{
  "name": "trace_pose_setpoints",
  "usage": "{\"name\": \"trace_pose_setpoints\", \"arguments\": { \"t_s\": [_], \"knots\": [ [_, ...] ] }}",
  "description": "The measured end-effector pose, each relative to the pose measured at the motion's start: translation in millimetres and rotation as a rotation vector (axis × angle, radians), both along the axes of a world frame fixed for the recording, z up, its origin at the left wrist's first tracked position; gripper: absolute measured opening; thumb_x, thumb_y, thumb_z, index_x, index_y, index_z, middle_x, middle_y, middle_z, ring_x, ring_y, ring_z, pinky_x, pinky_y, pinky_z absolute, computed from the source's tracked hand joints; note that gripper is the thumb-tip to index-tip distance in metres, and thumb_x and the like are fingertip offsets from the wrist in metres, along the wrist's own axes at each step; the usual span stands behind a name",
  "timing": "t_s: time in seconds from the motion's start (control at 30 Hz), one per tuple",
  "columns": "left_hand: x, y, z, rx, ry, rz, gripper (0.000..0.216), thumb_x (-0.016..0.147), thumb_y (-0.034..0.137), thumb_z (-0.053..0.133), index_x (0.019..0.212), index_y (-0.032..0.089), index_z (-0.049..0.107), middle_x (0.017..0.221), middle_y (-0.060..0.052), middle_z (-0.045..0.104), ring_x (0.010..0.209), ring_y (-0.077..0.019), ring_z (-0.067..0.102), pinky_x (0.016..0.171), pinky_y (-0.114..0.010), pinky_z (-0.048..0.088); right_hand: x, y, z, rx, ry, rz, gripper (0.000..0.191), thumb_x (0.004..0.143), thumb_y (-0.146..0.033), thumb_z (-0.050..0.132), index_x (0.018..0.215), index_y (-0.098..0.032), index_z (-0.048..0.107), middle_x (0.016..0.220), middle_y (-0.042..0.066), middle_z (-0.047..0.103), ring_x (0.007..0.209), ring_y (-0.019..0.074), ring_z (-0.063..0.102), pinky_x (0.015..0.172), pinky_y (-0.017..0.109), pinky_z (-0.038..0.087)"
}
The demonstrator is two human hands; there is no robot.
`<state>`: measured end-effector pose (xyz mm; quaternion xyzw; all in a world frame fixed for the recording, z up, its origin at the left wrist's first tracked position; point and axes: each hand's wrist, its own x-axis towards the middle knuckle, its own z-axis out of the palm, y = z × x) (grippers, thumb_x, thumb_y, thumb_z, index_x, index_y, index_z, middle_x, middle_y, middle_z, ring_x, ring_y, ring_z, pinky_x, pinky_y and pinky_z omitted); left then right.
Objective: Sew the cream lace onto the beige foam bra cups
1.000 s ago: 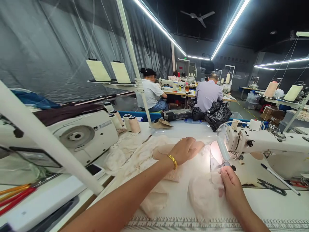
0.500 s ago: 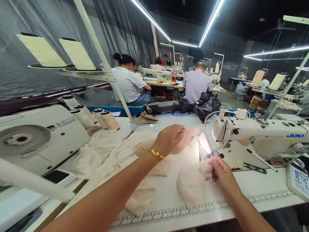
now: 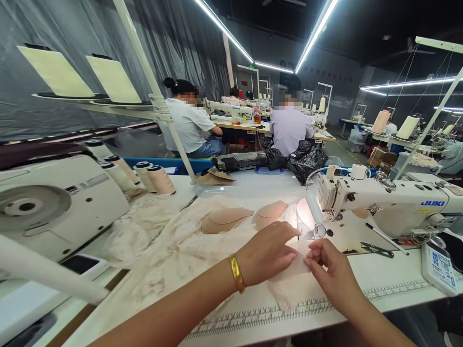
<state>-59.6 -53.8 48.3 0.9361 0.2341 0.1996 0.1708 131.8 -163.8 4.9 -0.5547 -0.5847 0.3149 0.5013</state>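
My left hand (image 3: pixel 268 252), with a gold bangle on the wrist, lies palm down on a pale pink fabric piece (image 3: pixel 289 282) just in front of the needle of the white JUKI sewing machine (image 3: pixel 390 205). My right hand (image 3: pixel 328 270) pinches the same piece from the right, fingertips touching the left hand's. Two tan foam cups (image 3: pixel 226 218) lie bare behind my hands, beside the lit machine lamp (image 3: pixel 313 208). A heap of cream lace fabric (image 3: pixel 162 241) spreads to the left.
Scissors (image 3: pixel 378 248) and a pen (image 3: pixel 379 233) lie by the machine, a control panel (image 3: pixel 439 266) at right. Thread cones (image 3: pixel 154 177) and another white machine (image 3: pixel 54 202) stand left. A ruler strip (image 3: pixel 282 313) edges the table. Two seated people work ahead.
My left hand left the tan cups and came back toward me onto the pink piece; my right hand shifted slightly to meet it. The camera tilted down and left.
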Motion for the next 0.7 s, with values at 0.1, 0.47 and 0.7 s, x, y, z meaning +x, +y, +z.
{"name": "trace_pose_setpoints", "arguments": {
  "t_s": [0.1, 0.47, 0.7],
  "knots": [
    [3, -8, 14.1, -0.145, -0.021, -0.18, 0.08, 0.078, 0.033, 0.079, 0.15, 0.022, 0.044, 0.151, -0.016, 0.053, 0.139, -0.0354, 0.048, 0.116, -0.052, 0.04, 0, -9, 25.3, 0.1, -0.302, 0.173, 0.012, 0.097, -0.02, 0.056, 0.108, -0.024, 0.057, 0.091, 0.001, 0.072, 0.08, 0.0179, 0.067, 0.074, 0.03, 0.051],
    [-4, -1, 47.3, -0.458, -0.073, -0.12, 0.013, 0.079, 0.028, 0.063, 0.086, 0.02, 0.055, 0.066, 0.007, 0.048, 0.059, -0.0114, 0.044, 0.054, -0.021, 0.035, 18, -2, 100.9, 0.62, -0.919, 0.136, 0.012, 0.101, -0.011, 0.052, 0.106, -0.022, 0.055, 0.081, 0.001, 0.07, 0.068, 0.0173, 0.064, 0.061, 0.027, 0.043],
    [-16, 6, 11.1, 0.41, -0.16, -0.034, 0.01, 0.095, 0.016, 0.055, 0.086, 0.022, 0.053, 0.072, 0.001, 0.059, 0.066, -0.0171, 0.054, 0.067, -0.03, 0.039, 21, 32, 38.5, 0.94, -0.956, 0.025, 0.022, 0.1, -0.003, 0.051, 0.116, -0.016, 0.059, 0.094, 0.006, 0.076, 0.077, 0.0162, 0.067, 0.067, 0.029, 0.045]
  ]
}}
